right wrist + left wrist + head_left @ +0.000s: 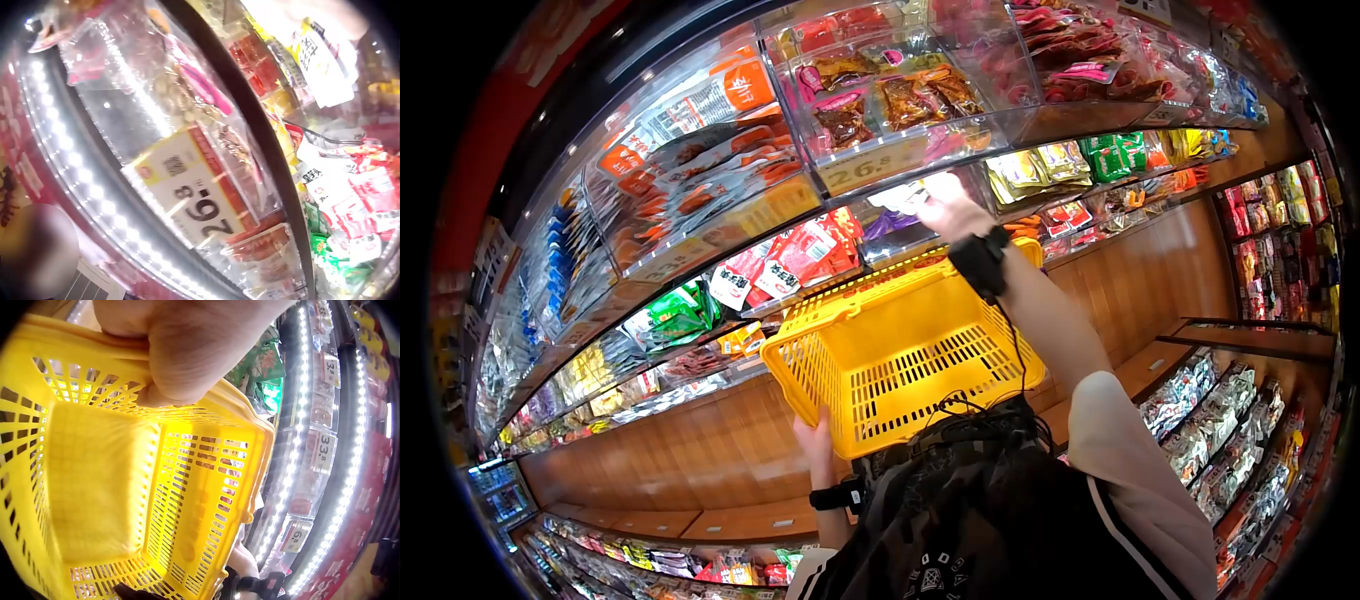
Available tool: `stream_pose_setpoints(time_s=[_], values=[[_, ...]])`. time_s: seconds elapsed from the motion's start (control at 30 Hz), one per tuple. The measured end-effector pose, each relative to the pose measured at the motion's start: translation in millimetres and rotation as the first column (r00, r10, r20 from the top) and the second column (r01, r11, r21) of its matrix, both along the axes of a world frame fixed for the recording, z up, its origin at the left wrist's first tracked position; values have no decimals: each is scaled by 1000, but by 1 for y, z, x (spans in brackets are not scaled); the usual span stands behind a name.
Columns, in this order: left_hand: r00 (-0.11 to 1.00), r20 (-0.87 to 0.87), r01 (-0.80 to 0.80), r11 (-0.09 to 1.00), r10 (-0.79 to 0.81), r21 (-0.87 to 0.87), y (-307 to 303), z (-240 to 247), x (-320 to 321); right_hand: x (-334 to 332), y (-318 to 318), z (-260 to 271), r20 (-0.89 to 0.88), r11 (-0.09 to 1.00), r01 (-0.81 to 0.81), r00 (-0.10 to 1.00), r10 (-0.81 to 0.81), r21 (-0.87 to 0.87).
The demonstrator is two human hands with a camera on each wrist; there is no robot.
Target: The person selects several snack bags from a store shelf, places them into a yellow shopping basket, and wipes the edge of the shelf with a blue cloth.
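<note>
A yellow basket (pixel 920 370) hangs in front of the body, its inside bare of goods. My left hand (pixel 815 440) grips its near left side; in the left wrist view the hand (pixel 194 350) is curled over the rim of the basket (pixel 94 481). Beyond the basket, my right hand (pixel 955 210) reaches to the lower shelf and pinches a white packet (pixel 908 196). The right wrist view has the same hand (pixel 334 15), washed out by glare, with the white packet (pixel 325 65) hanging from it. Its fingertips are hard to make out.
Red and white packets (pixel 785 262) and green packets (pixel 675 315) lie left of the right hand. Above runs a clear-fronted bin shelf (pixel 900 150) with a price label (pixel 187 187). A wooden panel (pixel 670 430) spans below, over lower racks of packets (pixel 1215 430).
</note>
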State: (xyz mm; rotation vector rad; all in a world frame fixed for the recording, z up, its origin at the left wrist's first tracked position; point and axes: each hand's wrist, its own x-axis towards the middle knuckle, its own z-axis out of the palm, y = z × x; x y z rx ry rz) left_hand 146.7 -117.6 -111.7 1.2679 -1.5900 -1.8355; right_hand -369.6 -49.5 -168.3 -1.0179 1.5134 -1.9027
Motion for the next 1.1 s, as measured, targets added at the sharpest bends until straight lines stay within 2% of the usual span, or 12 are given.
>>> stream_pose_setpoints(time_s=[0.03,0.07,0.1,0.17,0.37,0.5,0.7,0.83,0.93,1.0,1.1], values=[[1000,12,3,1000,-3,-10,0,2,-1,11,-13,21,121,1000,19,992,-21,22],[1000,24,6,1000,-5,-19,0,3,-2,19,-23,37,348,994,74,933,-96,75],[1000,19,2,1000,-2,-22,0,0,-2,27,-31,52,503,987,117,850,-157,111],[1000,-10,-20,996,19,-87,0,-5,-1,31,-40,58,585,980,147,786,-200,138],[1000,2,-26,999,26,-45,3,6,-4,27,-56,66,638,969,178,729,-247,172],[997,-61,-41,998,37,-57,4,8,-8,20,-68,67,653,962,201,707,-272,184],[996,80,-25,995,33,-95,3,22,-11,9,-82,67,674,955,222,677,-296,197],[995,96,-16,993,28,-121,1,5,-5,6,-86,66,681,950,237,663,-312,204],[999,31,-17,991,21,-132,1,-2,-1,1,-90,66,686,948,245,654,-318,204],[999,35,-27,996,30,-89,2,-9,1,-2,-92,67,694,947,252,646,-318,199],[998,55,-5,992,12,-128,1,-2,-1,-3,-91,66,703,946,257,635,-319,197]])
